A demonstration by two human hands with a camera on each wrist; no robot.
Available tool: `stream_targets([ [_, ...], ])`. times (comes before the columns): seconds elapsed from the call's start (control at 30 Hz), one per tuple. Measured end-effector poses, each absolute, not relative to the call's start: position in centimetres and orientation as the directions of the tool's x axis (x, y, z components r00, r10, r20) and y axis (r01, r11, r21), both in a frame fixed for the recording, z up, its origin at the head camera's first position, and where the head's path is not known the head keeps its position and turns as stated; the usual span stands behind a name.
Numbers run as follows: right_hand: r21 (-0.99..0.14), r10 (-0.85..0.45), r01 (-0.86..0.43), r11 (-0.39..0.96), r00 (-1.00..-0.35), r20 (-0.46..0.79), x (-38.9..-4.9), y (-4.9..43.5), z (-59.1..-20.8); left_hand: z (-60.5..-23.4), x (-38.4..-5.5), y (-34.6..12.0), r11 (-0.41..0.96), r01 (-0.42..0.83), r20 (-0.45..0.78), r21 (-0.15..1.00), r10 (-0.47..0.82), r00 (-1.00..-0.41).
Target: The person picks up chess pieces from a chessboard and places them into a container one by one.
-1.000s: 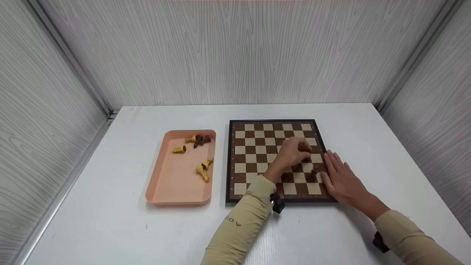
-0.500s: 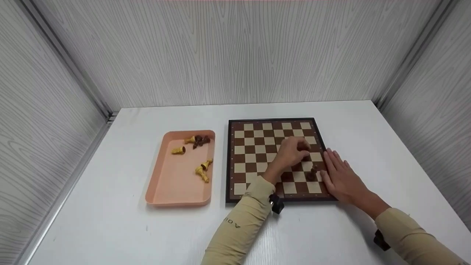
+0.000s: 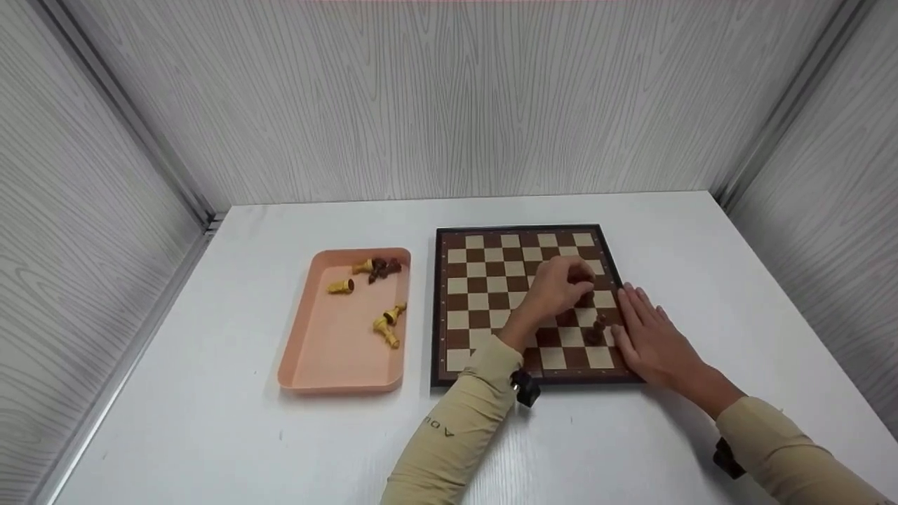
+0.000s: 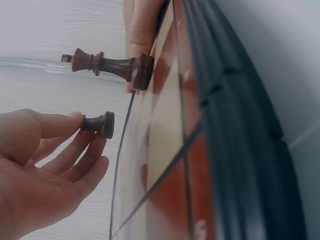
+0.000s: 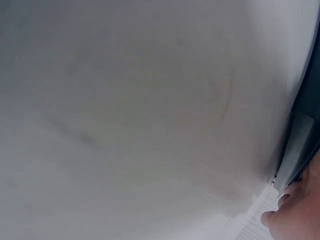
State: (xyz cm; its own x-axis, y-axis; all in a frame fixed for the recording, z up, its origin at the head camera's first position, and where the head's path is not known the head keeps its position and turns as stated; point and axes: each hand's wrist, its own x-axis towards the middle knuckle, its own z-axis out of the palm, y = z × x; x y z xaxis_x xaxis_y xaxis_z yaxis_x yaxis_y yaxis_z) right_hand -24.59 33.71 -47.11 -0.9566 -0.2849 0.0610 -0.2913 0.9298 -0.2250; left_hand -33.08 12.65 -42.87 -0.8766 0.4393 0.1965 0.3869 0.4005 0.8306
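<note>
My left hand (image 3: 558, 287) pinches a dark brown chess piece (image 4: 104, 125) between thumb and fingertips. Its head is covered by the fingers, so its kind is unclear. In the left wrist view its base hangs just off the chessboard (image 3: 477, 301). A dark brown chess king (image 3: 596, 330) stands upright on the board's near right part, close to my right thumb. Along the board's right edge rests my right hand (image 3: 656, 340), fingers straight, holding nothing. The right wrist view catches only part of that hand (image 5: 297, 215) beside the board's dark rim.
Left of the board lies a shallow pink tray (image 3: 309, 351). Inside it are several yellow chess pieces (image 3: 386, 331) on their sides and a cluster of dark ones (image 3: 389, 266). Wood-grain panels (image 3: 449, 105) enclose the white table (image 3: 224, 421) at the back and sides.
My left hand has risen slightly, and the dark piece's lower part now shows below its fingers. My right hand and the king keep their places.
</note>
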Motion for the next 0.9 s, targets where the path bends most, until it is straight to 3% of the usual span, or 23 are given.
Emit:
stream_targets([
  [0.9,-0.246,-0.302,-0.313,0.918,-0.950,0.082,-24.5,33.6,-47.0,-41.9,-31.6,7.7,0.266,0.437,0.275,0.859,0.480,-0.833],
])
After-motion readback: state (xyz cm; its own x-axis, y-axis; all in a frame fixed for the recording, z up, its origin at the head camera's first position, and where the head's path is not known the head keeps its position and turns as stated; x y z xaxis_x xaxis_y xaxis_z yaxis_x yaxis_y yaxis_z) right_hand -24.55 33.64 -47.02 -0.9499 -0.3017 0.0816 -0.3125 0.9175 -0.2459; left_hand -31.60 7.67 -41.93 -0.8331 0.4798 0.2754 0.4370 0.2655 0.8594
